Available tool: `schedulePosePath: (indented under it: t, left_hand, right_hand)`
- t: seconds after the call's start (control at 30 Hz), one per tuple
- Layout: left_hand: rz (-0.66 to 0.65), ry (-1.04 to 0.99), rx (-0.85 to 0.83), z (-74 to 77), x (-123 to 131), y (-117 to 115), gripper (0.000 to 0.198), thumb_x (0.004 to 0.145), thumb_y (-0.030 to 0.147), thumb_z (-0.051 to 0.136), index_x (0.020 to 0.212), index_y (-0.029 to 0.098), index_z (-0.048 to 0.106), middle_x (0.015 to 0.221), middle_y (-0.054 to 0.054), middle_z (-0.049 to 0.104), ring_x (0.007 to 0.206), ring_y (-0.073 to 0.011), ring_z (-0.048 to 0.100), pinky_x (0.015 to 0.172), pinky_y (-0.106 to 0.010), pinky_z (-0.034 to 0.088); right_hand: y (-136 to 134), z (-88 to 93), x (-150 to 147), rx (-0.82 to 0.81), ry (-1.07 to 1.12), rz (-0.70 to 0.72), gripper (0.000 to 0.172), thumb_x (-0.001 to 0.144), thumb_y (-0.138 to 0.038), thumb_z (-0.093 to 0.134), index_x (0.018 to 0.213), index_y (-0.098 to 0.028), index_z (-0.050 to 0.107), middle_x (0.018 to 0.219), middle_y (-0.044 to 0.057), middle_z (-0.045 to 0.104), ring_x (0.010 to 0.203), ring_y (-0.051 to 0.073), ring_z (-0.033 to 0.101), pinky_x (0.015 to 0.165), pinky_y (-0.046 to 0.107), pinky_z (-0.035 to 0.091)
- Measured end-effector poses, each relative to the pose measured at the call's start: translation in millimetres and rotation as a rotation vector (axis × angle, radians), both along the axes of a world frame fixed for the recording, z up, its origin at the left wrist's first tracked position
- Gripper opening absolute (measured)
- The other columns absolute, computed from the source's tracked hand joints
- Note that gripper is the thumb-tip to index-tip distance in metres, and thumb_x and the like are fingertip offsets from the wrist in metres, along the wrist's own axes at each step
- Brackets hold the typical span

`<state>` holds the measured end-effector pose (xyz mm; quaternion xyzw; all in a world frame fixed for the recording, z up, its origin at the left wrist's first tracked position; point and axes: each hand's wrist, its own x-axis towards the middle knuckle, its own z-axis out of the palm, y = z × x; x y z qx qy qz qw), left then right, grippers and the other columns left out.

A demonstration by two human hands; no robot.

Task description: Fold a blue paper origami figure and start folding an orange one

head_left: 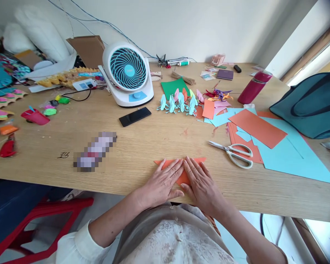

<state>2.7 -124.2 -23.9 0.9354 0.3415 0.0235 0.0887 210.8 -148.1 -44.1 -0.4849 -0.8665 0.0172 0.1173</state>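
Note:
A folded orange paper (183, 178) lies on the table near its front edge, its long side away from me and a point toward me. My left hand (162, 182) rests flat on its left part, fingers stretched out. On its right part lies my right hand (199, 180), also flat, the index fingertips of both hands close together near the far edge. The palms and fingers hide much of the paper. To the right are scissors (233, 152) with white handles, their blades slightly apart. Small folded paper figures (181, 102) in light blue, pink and orange stand farther back.
Orange card (257, 128) and large light blue sheets (297, 157) lie at the right, by a teal bag (310, 106) and a red bottle (254, 87). A phone (135, 117) lies before a white fan (128, 75). A red cup (35, 116) tilts at the left.

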Motion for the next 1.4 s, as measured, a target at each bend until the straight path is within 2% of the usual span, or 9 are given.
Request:
schedulePosePath:
  t: [0.13,0.37,0.57,0.7,0.87,1.0,1.17,1.3,1.4]
  left_hand:
    - [0.055,0.012,0.037,-0.9,0.6,-1.9,0.082,0.097,0.064,0.025,0.155,0.006,0.021,0.163,-0.015,0.018,0.152,-0.0259,0.015,0.122,-0.047,0.014]
    - [0.276,0.013,0.097,-8.7,-12.2,-2.5,0.078,0.097,0.061,0.034,0.154,0.008,0.026,0.161,-0.019,0.026,0.15,-0.03,0.023,0.119,-0.049,0.024]
    - [0.298,-0.028,0.123,-0.8,-6.6,-3.3,0.067,0.1,0.047,0.041,0.156,0.014,0.023,0.16,-0.016,0.028,0.149,-0.0289,0.026,0.12,-0.051,0.023]
    - [0.206,-0.041,0.063,6.7,7.3,-7.6,0.059,0.101,0.043,0.04,0.154,0.019,0.029,0.162,-0.011,0.028,0.15,-0.0282,0.022,0.119,-0.052,0.024]
    - [0.195,-0.006,0.01,4.7,16.6,-10.4,0.054,0.101,0.044,0.039,0.151,0.024,0.035,0.158,-0.009,0.036,0.148,-0.0314,0.027,0.115,-0.061,0.027]
    - [0.239,-0.003,0.057,-1.6,21.3,-11.9,0.06,0.1,0.05,0.04,0.153,0.022,0.033,0.156,-0.013,0.039,0.147,-0.0341,0.029,0.114,-0.066,0.025]
    - [0.253,-0.034,0.08,-8.1,26.0,-15.1,0.063,0.1,0.048,0.04,0.154,0.017,0.03,0.156,-0.016,0.038,0.148,-0.0333,0.027,0.115,-0.063,0.027]
    - [0.26,-0.024,0.05,-6.4,27.4,-16.4,0.065,0.099,0.047,0.044,0.154,0.015,0.029,0.158,-0.016,0.033,0.149,-0.0351,0.024,0.114,-0.064,0.027]
    - [0.251,-0.004,0.013,-4.3,27.1,-16.5,0.066,0.099,0.044,0.043,0.155,0.015,0.025,0.161,-0.014,0.028,0.15,-0.0354,0.02,0.114,-0.065,0.026]
  right_hand:
    - [-3.2,-2.4,-0.9,0.033,-0.007,-0.061,0.067,0.102,-0.049,0.036,0.15,-0.003,0.035,0.159,0.022,0.027,0.15,0.03,0.022,0.117,0.048,0.028]
    - [-7.4,-1.4,-2.8,0.013,-0.016,-0.128,0.069,0.1,-0.052,0.038,0.149,-0.004,0.037,0.16,0.023,0.025,0.15,0.032,0.021,0.119,0.05,0.024]
    - [-9.9,-0.4,-7.0,0.001,0.002,-0.135,0.072,0.098,-0.052,0.042,0.149,-0.002,0.035,0.16,0.025,0.024,0.15,0.033,0.02,0.119,0.052,0.022]
    - [-16.2,-0.2,-12.7,0.016,0.012,-0.185,0.072,0.098,-0.052,0.04,0.149,0.0,0.034,0.159,0.027,0.025,0.149,0.034,0.022,0.118,0.052,0.022]
    - [-23.0,3.2,-9.0,0.008,0.022,-0.188,0.07,0.098,-0.05,0.043,0.149,-0.003,0.036,0.159,0.023,0.028,0.147,0.033,0.027,0.114,0.05,0.029]
    - [-23.7,4.6,2.4,0.026,0.031,-0.17,0.068,0.099,-0.053,0.042,0.149,-0.007,0.038,0.158,0.019,0.034,0.144,0.03,0.035,0.111,0.047,0.034]
    - [-23.6,-3.8,21.1,0.079,-0.005,-0.198,0.059,0.102,-0.047,0.037,0.152,-0.015,0.035,0.159,0.012,0.033,0.146,0.029,0.031,0.114,0.053,0.027]
    - [-23.2,-9.9,31.0,0.112,-0.008,-0.253,0.06,0.102,-0.041,0.035,0.155,-0.013,0.026,0.159,0.013,0.033,0.147,0.029,0.03,0.114,0.055,0.026]
    - [-22.6,-12.4,31.1,0.13,-0.025,-0.253,0.061,0.102,-0.042,0.035,0.154,-0.01,0.027,0.159,0.016,0.032,0.147,0.03,0.029,0.114,0.056,0.027]
